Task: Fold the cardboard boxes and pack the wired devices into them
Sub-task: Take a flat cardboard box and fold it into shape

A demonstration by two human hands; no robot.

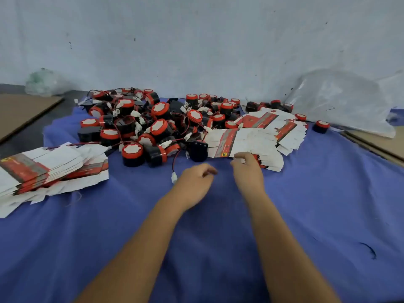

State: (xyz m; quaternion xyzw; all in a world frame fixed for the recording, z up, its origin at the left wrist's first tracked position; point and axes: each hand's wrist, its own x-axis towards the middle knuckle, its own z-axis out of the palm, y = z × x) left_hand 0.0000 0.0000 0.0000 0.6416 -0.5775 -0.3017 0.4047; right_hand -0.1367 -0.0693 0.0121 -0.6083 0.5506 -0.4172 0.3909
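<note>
A fanned stack of flat box blanks, white with red and grey print, lies on the blue-covered surface just ahead of the person's right hand, whose fingertips and thumb pinch the near edge of the top blank; the step in hand appears to be taking one blank off the stack, with no box yet folded. The left hand hovers just beside it over the cloth, fingers loosely curled and holding nothing, near a white connector at the end of a red-and-black lead. The next move likely calls for peeling away a single blank without dragging its neighbours, then both hands squaring it up. Behind and to the left sprawls the heap of wired devices, black drums with red caps, their leads tangled. A second stack of blanks sits well apart at far left; a crumpled clear plastic bag rests against the wall at right
</note>
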